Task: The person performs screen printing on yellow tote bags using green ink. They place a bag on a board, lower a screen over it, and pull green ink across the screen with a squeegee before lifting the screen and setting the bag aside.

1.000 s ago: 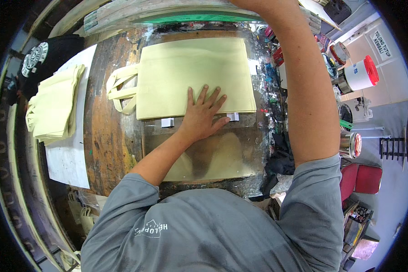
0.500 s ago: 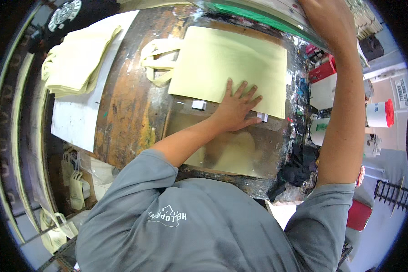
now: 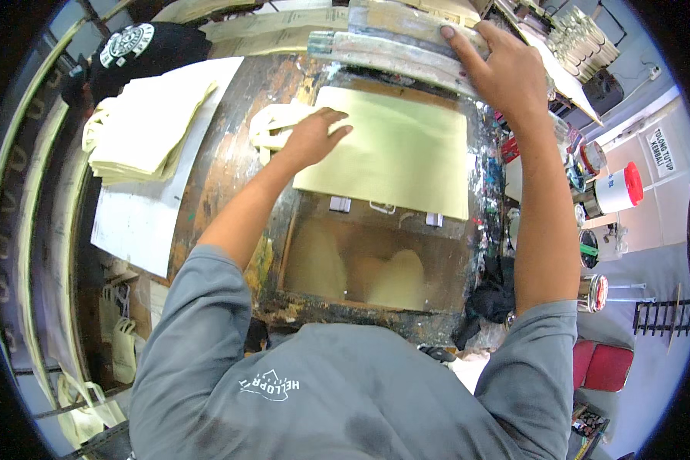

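A pale yellow cloth bag (image 3: 395, 153) lies flat on a paint-stained wooden printing table (image 3: 222, 153). My left hand (image 3: 310, 136) rests with spread fingers on the bag's left edge, beside its bunched handles (image 3: 272, 126). My right hand (image 3: 506, 65) reaches up and grips the lower bar of a paint-smeared wooden screen frame (image 3: 395, 50) above the bag. Below the bag a glass-topped opening (image 3: 368, 268) shows a dim recess.
A stack of the same yellow bags (image 3: 146, 126) lies on white paper (image 3: 142, 222) at the left, next to a black cap (image 3: 142, 50). Paint tins and a white container with a red lid (image 3: 617, 188) stand at the right. More bags hang at the lower left.
My left hand slid from the bag's lower middle to its left edge by the handles. My right hand is now in view, gripping the frame bar. The view tilted.
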`<state>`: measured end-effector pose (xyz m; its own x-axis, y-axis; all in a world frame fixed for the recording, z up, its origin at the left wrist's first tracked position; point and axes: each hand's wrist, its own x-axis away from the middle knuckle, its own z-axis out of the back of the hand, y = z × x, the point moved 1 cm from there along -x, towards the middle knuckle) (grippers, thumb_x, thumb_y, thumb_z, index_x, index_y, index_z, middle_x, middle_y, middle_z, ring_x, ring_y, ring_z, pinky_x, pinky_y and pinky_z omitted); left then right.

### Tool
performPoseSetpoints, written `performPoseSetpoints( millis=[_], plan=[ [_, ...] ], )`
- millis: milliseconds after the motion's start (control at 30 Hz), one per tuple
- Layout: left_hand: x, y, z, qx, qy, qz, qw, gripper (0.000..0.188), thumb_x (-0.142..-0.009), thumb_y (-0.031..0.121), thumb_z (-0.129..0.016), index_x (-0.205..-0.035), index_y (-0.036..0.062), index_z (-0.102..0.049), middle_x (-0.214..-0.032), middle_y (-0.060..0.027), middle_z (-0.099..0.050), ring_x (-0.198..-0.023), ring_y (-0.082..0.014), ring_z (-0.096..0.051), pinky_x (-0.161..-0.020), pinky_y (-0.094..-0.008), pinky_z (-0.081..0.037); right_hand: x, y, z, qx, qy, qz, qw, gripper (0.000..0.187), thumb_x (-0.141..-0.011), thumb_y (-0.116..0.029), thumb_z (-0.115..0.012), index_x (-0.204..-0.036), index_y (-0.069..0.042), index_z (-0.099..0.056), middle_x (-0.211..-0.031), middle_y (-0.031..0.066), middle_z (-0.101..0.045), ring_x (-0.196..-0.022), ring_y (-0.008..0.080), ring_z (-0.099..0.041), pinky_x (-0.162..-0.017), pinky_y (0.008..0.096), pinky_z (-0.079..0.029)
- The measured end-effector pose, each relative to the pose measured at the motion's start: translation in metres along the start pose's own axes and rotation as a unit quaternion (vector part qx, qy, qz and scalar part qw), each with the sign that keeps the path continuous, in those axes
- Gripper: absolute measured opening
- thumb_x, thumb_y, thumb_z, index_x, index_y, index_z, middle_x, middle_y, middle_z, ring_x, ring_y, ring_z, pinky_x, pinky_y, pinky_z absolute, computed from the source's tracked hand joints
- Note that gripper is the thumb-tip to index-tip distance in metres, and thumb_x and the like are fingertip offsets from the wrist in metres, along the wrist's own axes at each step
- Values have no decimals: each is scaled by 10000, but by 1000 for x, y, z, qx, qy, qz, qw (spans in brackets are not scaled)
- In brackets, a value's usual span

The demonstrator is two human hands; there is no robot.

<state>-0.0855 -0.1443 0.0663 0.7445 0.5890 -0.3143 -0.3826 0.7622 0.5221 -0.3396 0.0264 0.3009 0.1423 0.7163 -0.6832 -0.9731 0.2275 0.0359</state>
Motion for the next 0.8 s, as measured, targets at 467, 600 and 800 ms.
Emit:
performPoseSetpoints(
  millis=[467,600,800],
  plan=[
    [-159,-73,-138,-272,-127,-31,953,738,-1049,734,-393,-1569,236,-557,-1669,-132,-456,-1518,-381,-410,-1200,-613,-336,-30,-4,13,-46,-135,-70,987,749,-1080,-688,-436,-1173,5,-705,-789,43,-638,-732,143,-586,-571,302,-457],
    [-146,-48,-114,-252,-91,-11,963,722,-1036,723,-460,-1528,215,-605,-1596,-151,-532,-1457,-367,-468,-1152,-568,-382,-34,-5,11,-75,-96,-29,992,780,-1082,-717,-395,-1192,-7,-699,-814,40,-623,-798,151,-581,-629,298,-478],
    [-57,45,-3,141,72,113,981,784,-967,348,-797,-1608,62,-447,-1120,-153,-745,-941,-247,-703,-848,-346,-555,-27,5,20,-9,-164,-50,985,707,-1064,-743,-419,-830,-104,-611,-741,30,-586,-711,166,-556,-671,325,-488]
  ],
)
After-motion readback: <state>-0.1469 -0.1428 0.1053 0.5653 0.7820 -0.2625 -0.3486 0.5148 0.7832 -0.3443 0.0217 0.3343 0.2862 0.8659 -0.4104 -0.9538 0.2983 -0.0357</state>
